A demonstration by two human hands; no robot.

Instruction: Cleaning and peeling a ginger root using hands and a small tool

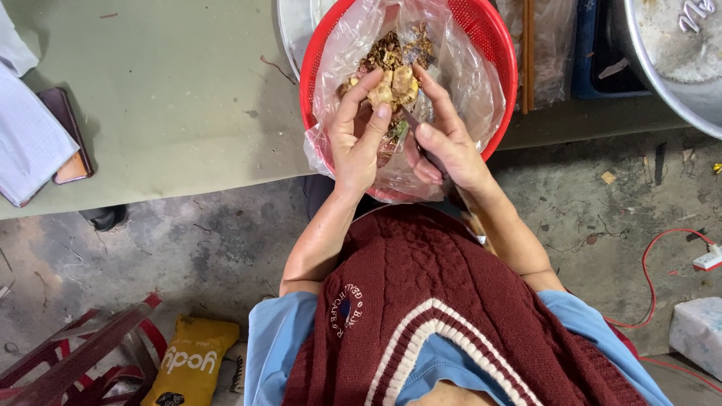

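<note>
My left hand (359, 139) grips a knobbly yellowish ginger root (394, 84) over a red plastic basket (496, 53) lined with a clear plastic bag (466, 83). Brown peelings (391, 49) lie in the bag. My right hand (445, 135) holds a small knife (412, 120), its blade against the underside of the root. The knife's handle is mostly hidden inside my fingers.
The basket overhangs the edge of a green table (165, 98). A large metal bowl (677, 60) sits far right, a dark phone (68, 131) and white cloth (26, 143) at far left. On the concrete floor lie a yellow packet (192, 361), red stool legs (83, 353) and a red cable (662, 256).
</note>
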